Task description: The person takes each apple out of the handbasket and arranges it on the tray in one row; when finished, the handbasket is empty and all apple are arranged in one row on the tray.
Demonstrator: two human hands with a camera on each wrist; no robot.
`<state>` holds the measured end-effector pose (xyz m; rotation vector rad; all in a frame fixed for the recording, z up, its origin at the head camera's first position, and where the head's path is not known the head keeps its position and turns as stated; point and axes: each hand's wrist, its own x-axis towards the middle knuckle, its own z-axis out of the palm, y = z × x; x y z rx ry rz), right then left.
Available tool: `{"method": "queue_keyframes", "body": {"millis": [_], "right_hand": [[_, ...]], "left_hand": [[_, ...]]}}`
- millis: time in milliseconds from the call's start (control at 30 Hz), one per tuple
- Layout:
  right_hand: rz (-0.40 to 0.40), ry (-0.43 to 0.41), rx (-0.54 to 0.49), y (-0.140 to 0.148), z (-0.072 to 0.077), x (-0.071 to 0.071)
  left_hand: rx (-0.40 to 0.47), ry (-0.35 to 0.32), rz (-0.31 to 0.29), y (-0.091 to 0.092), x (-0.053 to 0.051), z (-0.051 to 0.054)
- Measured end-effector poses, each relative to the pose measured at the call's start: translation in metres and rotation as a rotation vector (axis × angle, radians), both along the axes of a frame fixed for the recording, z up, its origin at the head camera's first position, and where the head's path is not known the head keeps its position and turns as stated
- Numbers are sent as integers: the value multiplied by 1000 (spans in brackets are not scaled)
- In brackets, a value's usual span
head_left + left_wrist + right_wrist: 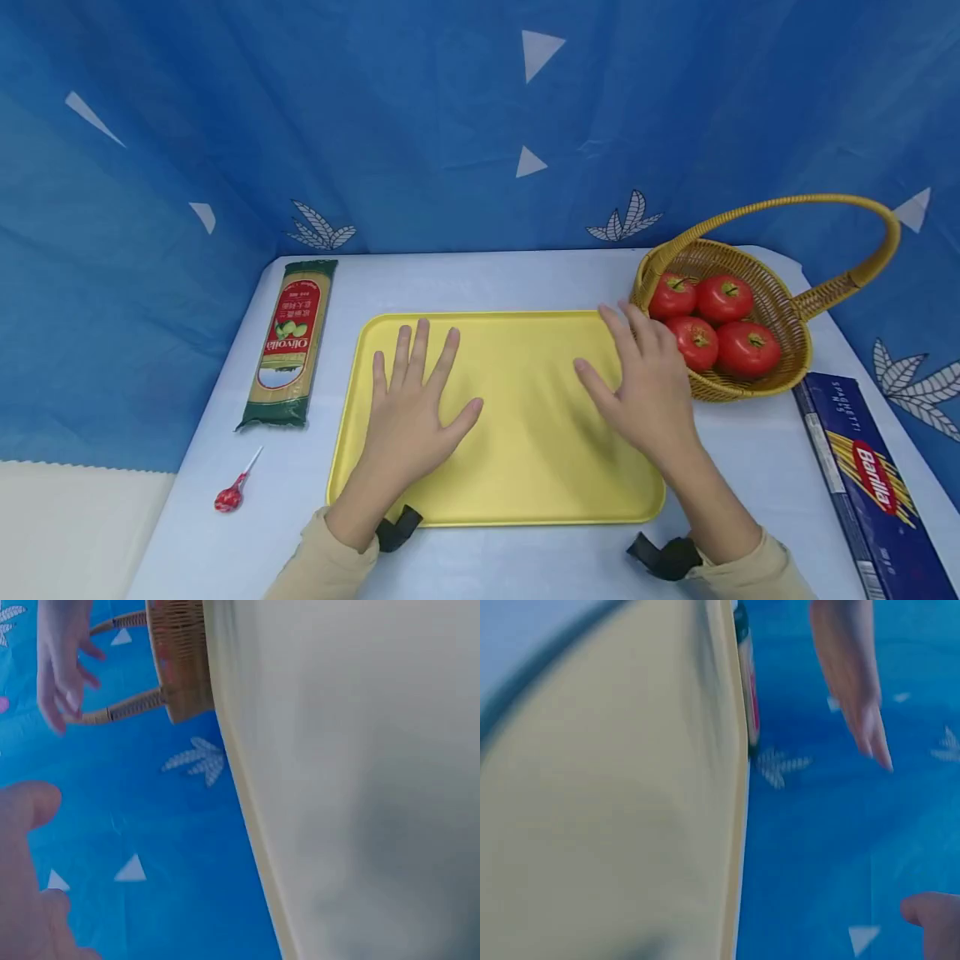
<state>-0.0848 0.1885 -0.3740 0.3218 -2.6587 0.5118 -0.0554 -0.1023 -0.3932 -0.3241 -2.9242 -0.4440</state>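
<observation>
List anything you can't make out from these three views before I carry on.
Basket floor, head view: the tomatoes hide much of it, so anything beneath them is unknown.
Basket's left side, head view: partly covered by the right grip.
Barilla box near end, head view: cut off by the bottom edge.
Lollipop wrapper print, head view: too small.
Olivoilà pack label, right wrist view: blurred and edge-on.

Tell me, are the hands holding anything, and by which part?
Nothing is held. The left hand is spread above the tray; the right hand, near the basket, grips nothing either.
</observation>
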Motion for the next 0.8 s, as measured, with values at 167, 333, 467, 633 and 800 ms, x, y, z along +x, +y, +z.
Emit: {"method": "queue_keyframes", "body": {"millis": [167, 333, 467, 633, 800], "right_hand": [[-107, -75, -54, 45, 6, -11], [-207, -264, -52, 88, 6, -23], [-191, -416, -55, 111, 1, -32], [-147, -552, -41, 126, -1, -43], [-141, -631, 7, 131, -2, -53]], "left_hand": [[67, -113, 36, -34, 13, -11], [126, -239, 106, -69, 28, -26], [164, -305, 136, -91, 37, -34], [182, -374, 131, -106, 43, -41], [205, -434, 120, -115, 47, -49]]}}
